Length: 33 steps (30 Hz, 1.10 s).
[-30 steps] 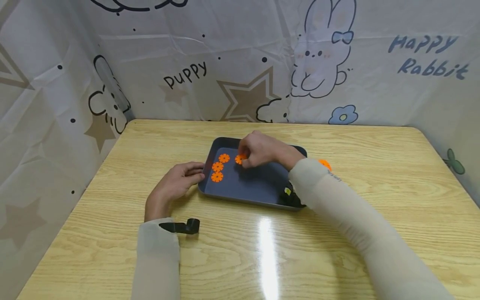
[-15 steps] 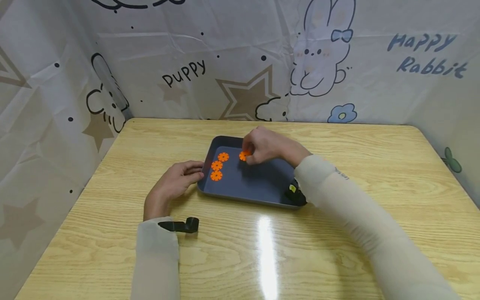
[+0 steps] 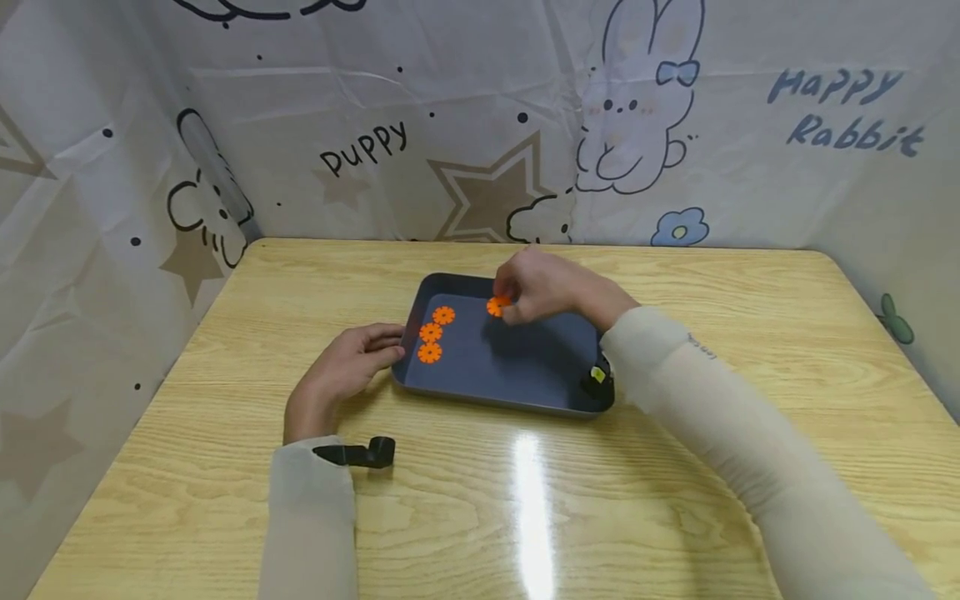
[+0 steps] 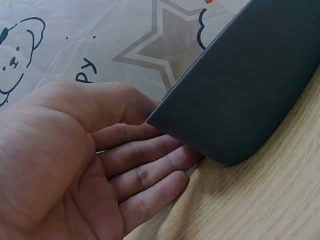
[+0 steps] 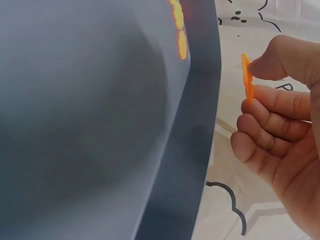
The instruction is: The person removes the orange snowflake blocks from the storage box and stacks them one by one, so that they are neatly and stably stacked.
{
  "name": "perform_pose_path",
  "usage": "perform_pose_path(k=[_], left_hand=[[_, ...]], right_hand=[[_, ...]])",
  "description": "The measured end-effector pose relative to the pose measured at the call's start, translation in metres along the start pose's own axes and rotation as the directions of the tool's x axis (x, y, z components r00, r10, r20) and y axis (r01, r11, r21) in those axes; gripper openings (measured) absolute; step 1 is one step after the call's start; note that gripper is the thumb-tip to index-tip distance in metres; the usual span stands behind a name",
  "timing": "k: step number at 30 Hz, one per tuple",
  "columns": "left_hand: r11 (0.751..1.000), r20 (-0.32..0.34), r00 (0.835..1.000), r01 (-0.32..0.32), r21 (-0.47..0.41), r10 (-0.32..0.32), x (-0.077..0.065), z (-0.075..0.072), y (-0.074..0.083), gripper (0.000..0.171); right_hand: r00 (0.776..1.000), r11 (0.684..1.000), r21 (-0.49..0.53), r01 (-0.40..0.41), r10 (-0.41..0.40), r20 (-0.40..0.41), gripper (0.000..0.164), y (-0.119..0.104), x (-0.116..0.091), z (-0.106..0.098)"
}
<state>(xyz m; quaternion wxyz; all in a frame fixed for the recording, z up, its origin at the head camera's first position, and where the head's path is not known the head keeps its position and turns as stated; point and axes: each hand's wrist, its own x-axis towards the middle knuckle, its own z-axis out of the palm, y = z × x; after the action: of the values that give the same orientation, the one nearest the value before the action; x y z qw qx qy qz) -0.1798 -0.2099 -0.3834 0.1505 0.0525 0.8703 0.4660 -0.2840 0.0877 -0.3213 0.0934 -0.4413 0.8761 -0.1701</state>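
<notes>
A dark grey rectangular tray (image 3: 495, 396) lies on the table. Three orange notched plastic discs (image 3: 431, 332) sit on its floor at the left, touching or close in a short row. My right hand (image 3: 543, 287) is over the tray's far half, pinching another orange notched disc (image 5: 247, 77) between thumb and fingers; the head view shows this disc above the tray floor, casting a shadow. My left hand (image 3: 347, 367) rests against the tray's left side. In the left wrist view its fingers (image 4: 150, 172) are stretched out along the wall, the thumb touching the rim's corner.
A patterned cloth (image 3: 360, 92) hangs behind and beside the wooden table (image 3: 225, 517). The right wrist's black camera mount (image 3: 597, 377) sits over the tray's near right corner. Another black mount (image 3: 367, 453) juts from the left sleeve.
My right hand has shifted right and slightly away with the pinched disc. An orange disc seen by the right sleeve a second ago is no longer visible. My left hand stays put.
</notes>
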Motion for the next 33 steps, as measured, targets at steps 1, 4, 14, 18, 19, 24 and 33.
perform_pose_path(k=[1, 4, 14, 18, 19, 24, 33], left_hand=[[1.0, -0.002, 1.0, -0.001, 0.002, 0.001, 0.0, 0.0, 0.0, 0.042], [1.0, -0.007, 1.0, 0.002, -0.005, -0.002, 0.001, 0.0, 0.0, 0.041], [1.0, -0.015, 0.999, 0.028, -0.012, -0.029, 0.001, 0.0, 0.001, 0.04], [1.0, -0.017, 1.0, 0.021, -0.005, -0.021, 0.002, 0.0, 0.0, 0.04], [1.0, -0.018, 1.0, 0.019, -0.004, -0.02, 0.002, 0.0, 0.0, 0.04], [1.0, -0.019, 1.0, 0.018, -0.001, -0.018, 0.002, 0.0, 0.0, 0.04], [1.0, -0.018, 1.0, 0.011, -0.01, -0.011, 0.002, 0.001, -0.001, 0.04]], right_hand=[[1.0, 1.0, 0.003, 0.002, -0.002, -0.006, 0.023, -0.001, -0.002, -0.002], [1.0, 1.0, 0.012, -0.006, 0.006, -0.019, 0.021, 0.0, -0.007, -0.006], [0.999, 0.999, 0.043, -0.019, 0.02, -0.025, 0.019, 0.005, -0.027, -0.016], [0.999, 0.999, 0.046, -0.015, 0.016, -0.032, 0.019, 0.009, -0.034, -0.019], [0.999, 0.999, 0.045, -0.012, 0.014, -0.037, 0.019, 0.01, -0.036, -0.019], [0.999, 0.998, 0.061, -0.016, 0.019, -0.044, 0.02, 0.013, -0.044, -0.021], [0.996, 0.996, 0.091, -0.009, 0.017, -0.084, 0.018, 0.023, -0.063, -0.02]])
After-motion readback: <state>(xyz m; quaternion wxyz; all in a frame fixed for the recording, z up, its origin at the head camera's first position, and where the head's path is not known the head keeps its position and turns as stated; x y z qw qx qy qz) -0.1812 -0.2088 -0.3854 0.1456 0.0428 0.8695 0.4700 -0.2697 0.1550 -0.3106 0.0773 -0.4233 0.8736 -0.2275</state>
